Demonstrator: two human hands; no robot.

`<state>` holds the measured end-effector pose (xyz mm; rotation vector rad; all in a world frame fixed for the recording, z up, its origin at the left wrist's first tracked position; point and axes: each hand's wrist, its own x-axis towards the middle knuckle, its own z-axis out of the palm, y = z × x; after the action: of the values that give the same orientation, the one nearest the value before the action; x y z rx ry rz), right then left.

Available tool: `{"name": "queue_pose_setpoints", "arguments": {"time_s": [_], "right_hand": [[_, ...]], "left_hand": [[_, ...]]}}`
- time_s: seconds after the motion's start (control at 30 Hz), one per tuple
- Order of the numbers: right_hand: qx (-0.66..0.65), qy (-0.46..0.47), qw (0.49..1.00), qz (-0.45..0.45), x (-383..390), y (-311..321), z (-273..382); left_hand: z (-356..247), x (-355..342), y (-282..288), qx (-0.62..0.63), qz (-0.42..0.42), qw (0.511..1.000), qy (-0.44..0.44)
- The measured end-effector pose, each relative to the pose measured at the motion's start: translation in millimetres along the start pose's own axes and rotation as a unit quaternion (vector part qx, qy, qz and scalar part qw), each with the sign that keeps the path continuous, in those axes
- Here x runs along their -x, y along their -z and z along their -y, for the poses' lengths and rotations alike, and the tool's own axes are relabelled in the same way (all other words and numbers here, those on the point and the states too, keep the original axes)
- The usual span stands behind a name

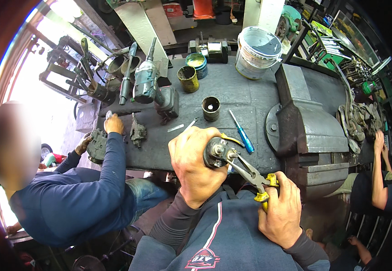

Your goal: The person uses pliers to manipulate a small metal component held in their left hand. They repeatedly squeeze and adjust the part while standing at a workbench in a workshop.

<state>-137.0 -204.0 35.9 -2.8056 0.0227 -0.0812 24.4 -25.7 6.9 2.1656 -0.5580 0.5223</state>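
Observation:
My left hand (pixel 191 165) is wrapped round a dark cylindrical part, which looks like a starter solenoid (pixel 213 156), its face with two threaded studs turned toward me. In my right hand (pixel 283 214) are long-nose pliers (pixel 251 172) with yellow-and-black handles. Their jaw tips are at the right-hand stud; whether they grip it I cannot tell. A yellow-and-black curved piece (pixel 233 139) shows just behind the solenoid, mostly hidden. On the bench beyond lie a blue-handled screwdriver (pixel 242 133) and a small spanner (pixel 192 122).
A large bench vise (pixel 313 131) stands right on the dark bench (pixel 255 99). Farther back are an open can (pixel 211 109), a yellow can (pixel 188 80), a white bucket (pixel 258 56) and an impact wrench (pixel 145 83). A co-worker (pixel 83 194) at left handles a metal casting (pixel 97 147); another person's hands (pixel 380 144) are at right.

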Motion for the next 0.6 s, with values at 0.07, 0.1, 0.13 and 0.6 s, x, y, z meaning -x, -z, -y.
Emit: {"name": "queue_pose_setpoints", "arguments": {"time_s": [0.07, 0.1, 0.13, 0.6], "right_hand": [[0.010, 0.008, 1.000, -0.009, 2, -4, -1], [0.016, 0.010, 1.000, -0.014, 3, -6, -2], [0.016, 0.009, 1.000, -0.009, 4, -7, -2], [-0.019, 0.086, 0.996, -0.024, 0, -17, -26]], "left_hand": [[0, 1, -1, -0.005, -0.012, 1.000, -0.014], [-1, 1, -2, -0.005, -0.018, 1.000, -0.020], [-1, 1, -4, -0.007, -0.025, 0.999, -0.025], [-1, 4, 13, 0.000, 0.043, 0.999, -0.013]]}}
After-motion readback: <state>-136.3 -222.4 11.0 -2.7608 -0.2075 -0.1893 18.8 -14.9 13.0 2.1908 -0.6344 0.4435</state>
